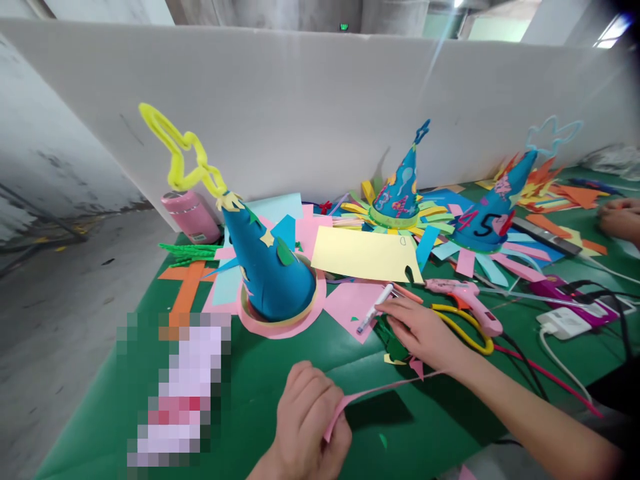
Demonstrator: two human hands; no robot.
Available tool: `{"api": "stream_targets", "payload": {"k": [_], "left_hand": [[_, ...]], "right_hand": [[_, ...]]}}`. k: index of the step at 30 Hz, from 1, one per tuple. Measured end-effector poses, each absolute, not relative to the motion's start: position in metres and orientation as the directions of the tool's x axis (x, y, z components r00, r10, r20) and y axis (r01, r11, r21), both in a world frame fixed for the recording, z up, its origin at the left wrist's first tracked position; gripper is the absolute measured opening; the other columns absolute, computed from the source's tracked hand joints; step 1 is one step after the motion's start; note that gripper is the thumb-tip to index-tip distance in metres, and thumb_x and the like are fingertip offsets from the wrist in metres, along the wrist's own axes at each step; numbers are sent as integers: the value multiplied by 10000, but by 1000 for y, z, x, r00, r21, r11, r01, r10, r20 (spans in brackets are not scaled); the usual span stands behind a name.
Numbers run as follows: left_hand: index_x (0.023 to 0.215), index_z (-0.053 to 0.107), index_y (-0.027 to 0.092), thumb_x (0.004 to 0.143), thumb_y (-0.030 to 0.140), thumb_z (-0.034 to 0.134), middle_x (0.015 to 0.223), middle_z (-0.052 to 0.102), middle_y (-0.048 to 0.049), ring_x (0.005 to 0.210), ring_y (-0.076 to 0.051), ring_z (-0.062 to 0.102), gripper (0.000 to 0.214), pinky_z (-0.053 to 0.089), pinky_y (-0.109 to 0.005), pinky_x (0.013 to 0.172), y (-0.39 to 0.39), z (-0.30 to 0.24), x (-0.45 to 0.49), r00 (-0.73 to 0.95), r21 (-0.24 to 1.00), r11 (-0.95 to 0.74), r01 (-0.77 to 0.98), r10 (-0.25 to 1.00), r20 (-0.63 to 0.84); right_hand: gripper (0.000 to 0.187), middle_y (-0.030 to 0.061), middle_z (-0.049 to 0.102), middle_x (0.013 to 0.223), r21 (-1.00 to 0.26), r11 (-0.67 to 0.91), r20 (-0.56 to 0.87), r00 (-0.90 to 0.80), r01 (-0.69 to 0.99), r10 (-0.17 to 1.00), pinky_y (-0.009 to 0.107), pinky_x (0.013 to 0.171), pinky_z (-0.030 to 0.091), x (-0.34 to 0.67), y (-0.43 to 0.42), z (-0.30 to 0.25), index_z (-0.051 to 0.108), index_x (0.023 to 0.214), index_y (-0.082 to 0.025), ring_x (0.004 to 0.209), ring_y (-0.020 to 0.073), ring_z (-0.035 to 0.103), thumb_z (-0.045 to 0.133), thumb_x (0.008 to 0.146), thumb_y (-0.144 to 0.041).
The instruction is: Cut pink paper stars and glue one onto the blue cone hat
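Note:
My left hand (305,417) is closed round one end of a long pink paper strip (367,392), its thumb pressed on the paper. The strip's other end runs towards my right forearm. My right hand (413,327) reaches over the table with its fingertips on a white pen (374,310); the thumb is hidden. Under that hand lie green paper scraps (393,343). Left of it stands a blue cone hat (275,280) with a pink brim, paper stars and a yellow pipe-cleaner shape (180,150) on its tip.
Behind are two more blue hats (400,190) (487,207) with paper-strip brims and a cream sheet (367,253). A pink glue gun (470,300), yellow loop (483,345) and power strip (575,300) with cables lie right. A pink bottle (190,217) stands left. Another person's hand (620,220) shows far right.

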State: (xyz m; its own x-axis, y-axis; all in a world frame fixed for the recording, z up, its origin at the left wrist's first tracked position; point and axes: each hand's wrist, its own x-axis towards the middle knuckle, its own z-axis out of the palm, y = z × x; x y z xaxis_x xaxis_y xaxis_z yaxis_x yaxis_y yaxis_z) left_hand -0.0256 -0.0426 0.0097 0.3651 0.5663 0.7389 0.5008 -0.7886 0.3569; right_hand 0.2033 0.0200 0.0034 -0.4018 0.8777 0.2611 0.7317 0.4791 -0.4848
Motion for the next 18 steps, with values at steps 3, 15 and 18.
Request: {"api": "stream_targets", "payload": {"k": [3,15,18], "left_hand": [[741,536,164,660,8,413,589,578,-37,536,-149,498,214,428,-328,538,-43,7,-23,371,364,-781,508,580,725],[746,537,160,670,5,432,589,566,-35,547,-149,478,201,401,-321,534,-42,0,-22,358,360,-772,524,583,729],[758,535,153,663,0,448,595,564,-38,556,-151,478,201,407,-323,540,-41,-1,-22,360,359,-776,519,579,731]], "right_hand": [[338,87,623,1081,-415,538,282,-459,734,843,359,843,464,189,32,-7,594,1086,-191,991,206,565,434,800,-108],[325,148,597,1062,-494,436,361,-279,752,890,373,765,475,166,80,-27,494,1132,-115,908,222,589,397,822,-128],[304,109,624,1052,-509,528,364,-387,679,848,355,801,463,162,67,-26,532,1086,-150,944,199,584,388,820,-115]]}}
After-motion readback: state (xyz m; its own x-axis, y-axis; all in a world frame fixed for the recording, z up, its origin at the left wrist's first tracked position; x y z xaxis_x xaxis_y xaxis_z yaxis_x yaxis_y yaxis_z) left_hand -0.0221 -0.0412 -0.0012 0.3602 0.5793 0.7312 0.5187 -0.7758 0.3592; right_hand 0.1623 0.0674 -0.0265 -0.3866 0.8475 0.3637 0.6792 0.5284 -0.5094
